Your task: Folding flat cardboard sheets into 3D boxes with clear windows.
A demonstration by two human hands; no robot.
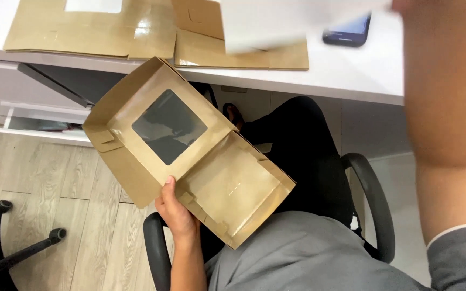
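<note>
My left hand (176, 213) grips the near-left edge of an open brown cardboard box (233, 188), thumb on the inside by the hinge fold. The box hangs tilted over my lap, and its lid, with a clear square window (168, 126), is folded back toward the desk. My right arm reaches up over the desk at the right. Only a sliver of my right hand (405, 5) shows at the top edge, where it meets the corner of a blurred white sheet (276, 21) lifted above the desk.
Flat brown box blanks (82, 32) lie on the white desk (351, 70), with another blank (276, 56) under the sheet and a dark phone (346, 32) nearby. A drawer (44, 121) stands open at the left. Chair armrests (376, 199) flank my lap, and another chair's base (6, 248) is on the wood floor.
</note>
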